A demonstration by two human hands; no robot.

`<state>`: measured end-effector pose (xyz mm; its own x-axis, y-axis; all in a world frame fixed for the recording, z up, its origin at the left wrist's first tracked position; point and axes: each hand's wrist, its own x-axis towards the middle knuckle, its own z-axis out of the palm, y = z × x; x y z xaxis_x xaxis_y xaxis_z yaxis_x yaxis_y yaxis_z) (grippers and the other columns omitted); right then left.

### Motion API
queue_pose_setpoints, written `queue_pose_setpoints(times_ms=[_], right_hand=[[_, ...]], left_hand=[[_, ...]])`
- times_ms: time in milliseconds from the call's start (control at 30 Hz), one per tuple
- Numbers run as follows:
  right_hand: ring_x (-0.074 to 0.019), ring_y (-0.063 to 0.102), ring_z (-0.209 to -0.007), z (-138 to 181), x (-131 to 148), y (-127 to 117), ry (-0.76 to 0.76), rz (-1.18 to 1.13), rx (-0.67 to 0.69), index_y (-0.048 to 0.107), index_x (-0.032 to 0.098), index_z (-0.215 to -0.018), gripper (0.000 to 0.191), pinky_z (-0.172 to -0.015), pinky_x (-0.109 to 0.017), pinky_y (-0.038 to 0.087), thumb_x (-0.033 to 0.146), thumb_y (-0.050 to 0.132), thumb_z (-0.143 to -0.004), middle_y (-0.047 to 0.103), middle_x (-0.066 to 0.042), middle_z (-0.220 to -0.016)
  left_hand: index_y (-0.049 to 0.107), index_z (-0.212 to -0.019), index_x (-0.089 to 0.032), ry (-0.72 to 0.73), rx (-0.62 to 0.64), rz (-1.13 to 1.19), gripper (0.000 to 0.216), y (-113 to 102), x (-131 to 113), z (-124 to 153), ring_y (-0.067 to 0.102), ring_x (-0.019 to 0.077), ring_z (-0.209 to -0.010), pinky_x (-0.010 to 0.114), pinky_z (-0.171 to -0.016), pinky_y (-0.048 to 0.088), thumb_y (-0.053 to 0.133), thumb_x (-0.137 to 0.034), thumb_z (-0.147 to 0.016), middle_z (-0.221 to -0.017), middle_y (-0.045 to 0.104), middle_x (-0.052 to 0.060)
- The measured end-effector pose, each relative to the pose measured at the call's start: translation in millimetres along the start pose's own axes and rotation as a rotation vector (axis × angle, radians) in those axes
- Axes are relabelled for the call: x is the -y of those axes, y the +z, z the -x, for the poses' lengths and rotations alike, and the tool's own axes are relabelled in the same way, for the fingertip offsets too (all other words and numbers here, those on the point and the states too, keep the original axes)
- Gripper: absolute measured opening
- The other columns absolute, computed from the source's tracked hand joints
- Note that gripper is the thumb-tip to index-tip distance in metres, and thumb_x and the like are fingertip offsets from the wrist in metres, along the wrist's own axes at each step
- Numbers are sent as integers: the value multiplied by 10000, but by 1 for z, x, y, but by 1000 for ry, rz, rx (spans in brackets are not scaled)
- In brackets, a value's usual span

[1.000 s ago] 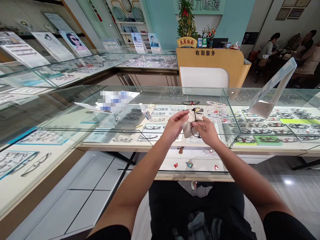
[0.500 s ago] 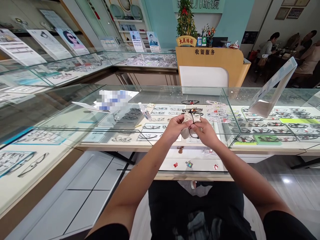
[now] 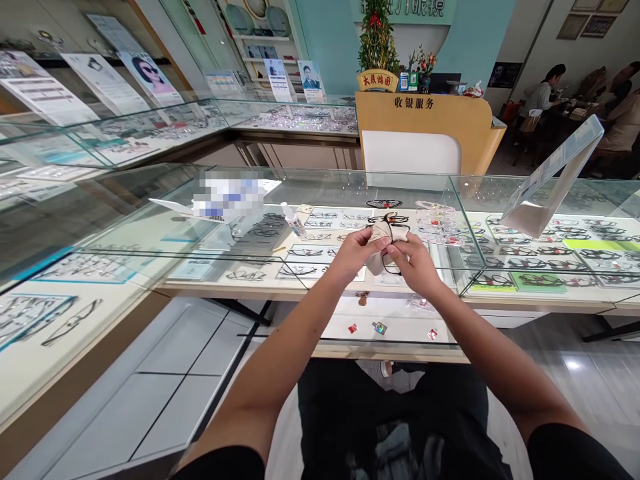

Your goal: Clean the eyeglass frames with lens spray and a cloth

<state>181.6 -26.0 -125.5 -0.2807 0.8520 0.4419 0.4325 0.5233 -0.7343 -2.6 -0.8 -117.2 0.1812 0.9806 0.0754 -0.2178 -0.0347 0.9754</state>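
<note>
Over the glass counter [image 3: 450, 287], my two hands meet on a pair of black-framed glasses [image 3: 391, 268] wrapped in a beige cleaning cloth [image 3: 379, 233]. My left hand [image 3: 356, 255] pinches the cloth against the glasses from the left. From the right, my right hand [image 3: 417, 265] grips the frame, fingers closed. The cloth hides most of the glasses. A small spray bottle [image 3: 293, 221] lies on the glass to the left of my hands.
Several glasses are laid out inside the display case, with clear frames [image 3: 436, 217] on top beyond my hands. A slanted sign stand [image 3: 550, 177] sits to the right, a cashier desk [image 3: 427, 130] behind. People sit at the far right [image 3: 547, 90].
My fingers have shifted on the cloth and glasses, my left hand sliding in towards my right. The view has moved slightly.
</note>
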Motion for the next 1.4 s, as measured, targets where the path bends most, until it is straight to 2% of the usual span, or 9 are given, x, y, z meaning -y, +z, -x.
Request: queue_pose_setpoints(times_ms=[167, 467, 633, 767, 967, 1100, 1200, 1300, 1400], right_hand=[[-298, 568, -1107, -1, -2, 1, 49, -27, 1, 806, 242, -881, 475, -1060, -484, 505, 557, 527, -1100, 587, -100, -1022], [-285, 596, -1088, -4, -1, -5, 56, -154, 127, 807, 240, -832, 644, -1031, -464, 521, 755, 492, -1055, 675, -95, -931], [-306, 622, -1185, -5, 0, -5, 31, -217, 162, 785, 240, -768, 739, -1107, -454, 497, 873, 477, -993, 742, -109, -972], [-308, 631, -1171, -3, 1, 1, 6, -193, 183, 782, 245, -784, 734, -1157, -477, 459, 863, 455, -1009, 727, -83, -855], [-309, 610, -1119, 0, 7, 9, 2, -149, 172, 813, 231, -841, 727, -1051, -479, 512, 831, 445, -1025, 674, -110, -960], [-293, 620, -1144, -3, 9, 2, 73, -278, 90, 797, 235, -826, 676, -1118, -476, 492, 832, 527, -995, 690, -80, -925], [-279, 623, -1120, -5, 9, -4, 124, -379, 60, 795, 246, -809, 661, -1120, -456, 481, 859, 591, -946, 682, -48, -841], [-254, 624, -1034, -6, 11, -6, 135, -432, 104, 793, 241, -779, 684, -1062, -421, 489, 887, 612, -912, 679, -48, -854], [-235, 619, -976, -6, 13, -1, 121, -445, 165, 799, 230, -787, 707, -985, -391, 510, 902, 611, -903, 652, -58, -890]], left_hand=[[754, -783, -173, 79, 18, 49, 500, 2, 2, -1, 597, 139, -659, 285, -664, 497, 1076, -474, -548, -703, 687, -15], [741, -832, -173, 98, 124, 24, 506, -5, 4, -5, 582, 127, -632, 267, -633, 489, 1076, -433, -556, -712, 685, -16], [707, -840, -172, 166, 65, -57, 537, 0, 0, -1, 550, 123, -642, 252, -603, 451, 1059, -481, -578, -705, 649, -28], [672, -795, -178, 217, -50, -105, 574, 7, 0, 3, 475, 98, -611, 242, -582, 413, 1007, -613, -626, -666, 587, -44], [584, -668, -197, 280, -202, -158, 691, 3, 7, -2, 401, 98, -563, 262, -547, 360, 863, -826, -715, -580, 515, -40], [594, -675, -199, 242, -45, -71, 702, -6, 9, -7, 473, 116, -552, 272, -552, 382, 820, -856, -769, -566, 548, -20], [665, -803, -188, 224, 80, 27, 633, -5, 5, -6, 575, 133, -639, 270, -632, 465, 946, -747, -703, -665, 638, -11], [680, -862, -190, 237, 107, 30, 600, 0, 2, -3, 557, 110, -603, 258, -631, 466, 1060, -577, -606, -675, 649, -42], [643, -783, -196, 248, 52, -2, 582, 3, 2, -1, 455, 82, -486, 256, -544, 398, 1027, -614, -655, -577, 576, -66]])
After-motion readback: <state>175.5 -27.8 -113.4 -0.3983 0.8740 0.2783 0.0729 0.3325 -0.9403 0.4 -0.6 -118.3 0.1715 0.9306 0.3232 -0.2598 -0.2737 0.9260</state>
